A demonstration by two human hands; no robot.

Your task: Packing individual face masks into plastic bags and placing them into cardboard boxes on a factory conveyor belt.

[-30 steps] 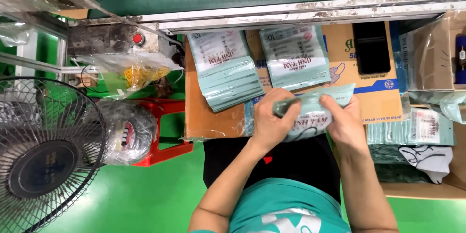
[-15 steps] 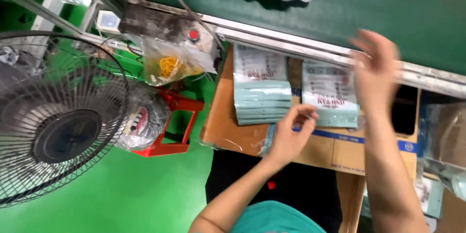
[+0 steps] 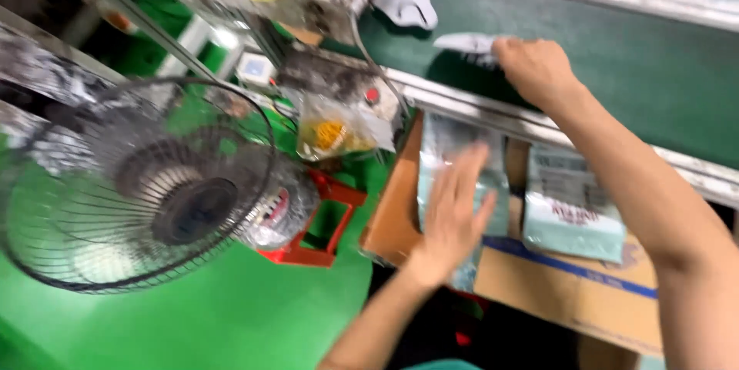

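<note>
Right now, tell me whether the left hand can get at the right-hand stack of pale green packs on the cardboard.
Probably yes. The left hand lies flat on the neighbouring stack, and the right-hand stack sits just beside it on the cardboard with nothing between. The right forearm passes along its far side.

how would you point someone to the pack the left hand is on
Start at the dark green conveyor belt and drop below its metal rail to the brown cardboard. Two pale green packs lie there; it is the left pack, under the left hand, not the uncovered right pack.
</note>
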